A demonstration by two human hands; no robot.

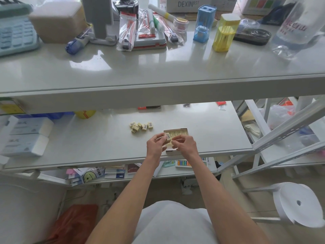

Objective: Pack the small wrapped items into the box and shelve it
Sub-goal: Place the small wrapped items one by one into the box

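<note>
A small open cardboard box (pixel 179 133) lies on the middle shelf (pixel 105 148) near its front edge. My left hand (pixel 155 144) pinches a small yellow wrapped item with a barcode label (pixel 168 136) just above the box's left side. My right hand (pixel 184 144) is over the box's near half, fingertips closed on another small yellow item (pixel 169 143); its grip is partly hidden. A loose cluster of several more yellow wrapped items (pixel 140 126) sits on the shelf to the left and behind the box.
The top shelf (pixel 158 67) overhangs, crowded with a blue case (pixel 204 23), a yellow case (pixel 225 32), packaged pens (pixel 140 27) and a calculator (pixel 15 34). White boxes (pixel 26 136) occupy the middle shelf's left end. A white stool (pixel 297 205) stands at right.
</note>
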